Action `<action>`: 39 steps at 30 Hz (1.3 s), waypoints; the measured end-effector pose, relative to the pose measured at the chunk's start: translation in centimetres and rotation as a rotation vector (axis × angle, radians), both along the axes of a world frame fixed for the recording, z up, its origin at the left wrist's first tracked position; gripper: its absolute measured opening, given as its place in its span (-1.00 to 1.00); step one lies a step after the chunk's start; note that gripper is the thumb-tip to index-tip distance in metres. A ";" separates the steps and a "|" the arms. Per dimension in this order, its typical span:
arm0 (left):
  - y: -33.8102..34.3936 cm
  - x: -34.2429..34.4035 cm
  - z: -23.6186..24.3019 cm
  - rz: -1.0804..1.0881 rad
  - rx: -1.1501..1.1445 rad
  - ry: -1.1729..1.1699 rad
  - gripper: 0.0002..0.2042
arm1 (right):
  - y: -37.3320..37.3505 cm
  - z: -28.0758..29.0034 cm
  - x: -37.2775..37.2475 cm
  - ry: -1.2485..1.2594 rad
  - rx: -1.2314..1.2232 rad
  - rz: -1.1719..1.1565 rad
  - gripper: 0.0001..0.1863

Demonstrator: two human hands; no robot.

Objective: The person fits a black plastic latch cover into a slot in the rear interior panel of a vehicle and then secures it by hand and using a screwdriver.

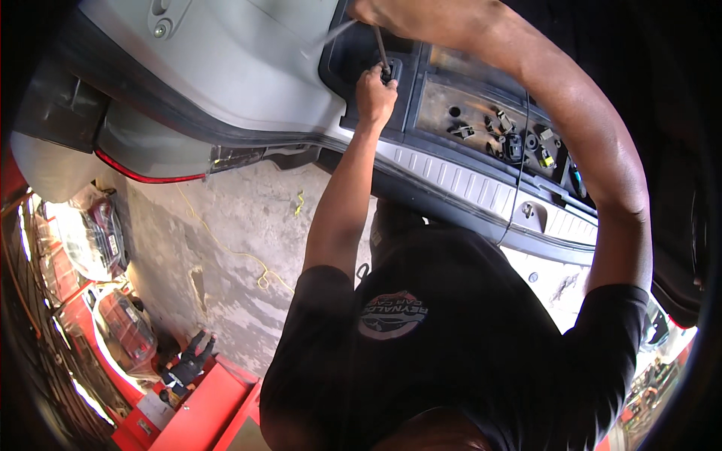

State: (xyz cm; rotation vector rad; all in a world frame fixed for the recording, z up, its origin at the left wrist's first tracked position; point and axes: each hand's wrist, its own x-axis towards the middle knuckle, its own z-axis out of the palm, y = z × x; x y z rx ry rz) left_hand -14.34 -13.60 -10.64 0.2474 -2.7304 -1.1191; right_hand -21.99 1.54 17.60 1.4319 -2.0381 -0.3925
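Observation:
My left hand (376,98) is closed at the dark recess in the vehicle's rear floor, its fingers pinched around a small black part (388,74). A thin metal rod (382,49) runs down to that part from my right hand (383,13). The right hand is closed around the rod's upper end, partly cut off by the top edge. A blurred pale bar (331,37) sticks out to the left beside it; whether it belongs to the same tool is unclear. My right arm arches over a shallow floor tray (436,105) holding loose black clips and fittings (514,146).
A ribbed sill (451,177) edges the opening, and a dark cable (520,180) crosses it. Grey side trim (248,68) lies left of my hands. Below are the concrete floor (241,203), a yellow cord (256,259), a red cabinet (203,410) and wrapped lamp units (124,327).

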 end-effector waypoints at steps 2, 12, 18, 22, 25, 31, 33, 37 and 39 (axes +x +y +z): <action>1.9 -1.1 -0.2 -0.053 0.025 -0.006 -0.60 | 1.5 -0.3 -1.6 -0.119 -0.132 0.200 -0.86; -0.3 -2.5 0.7 -0.140 0.048 -0.146 -0.39 | 0.4 -0.7 -2.9 -0.126 0.042 0.186 -0.82; -0.8 -2.3 1.1 -0.148 0.046 -0.192 -0.37 | 2.0 -0.3 -2.8 0.330 0.206 0.290 -0.86; -0.4 -2.2 0.8 -0.159 0.073 -0.223 -0.37 | 1.9 -1.6 -4.0 0.236 0.174 0.272 -0.86; -0.6 -2.0 0.4 -0.143 0.067 -0.185 -0.37 | 1.5 -1.7 -4.2 0.159 0.120 0.253 -0.86; -0.6 -2.5 1.9 -0.185 0.041 -0.239 -0.47 | 1.3 -1.8 -4.3 0.025 0.053 0.212 -0.85; -1.0 -2.5 2.8 -0.200 0.048 -0.263 -0.48 | 0.9 -1.6 -4.2 -0.027 0.019 0.206 -0.84; 0.4 -1.9 2.9 -0.168 -0.073 -0.231 -0.54 | 0.6 -1.6 -4.3 -0.128 -0.022 0.170 -0.84; 0.5 -2.1 1.9 -0.132 -0.143 -0.199 -0.57 | 0.5 -1.4 -4.6 -0.160 -0.039 0.165 -0.83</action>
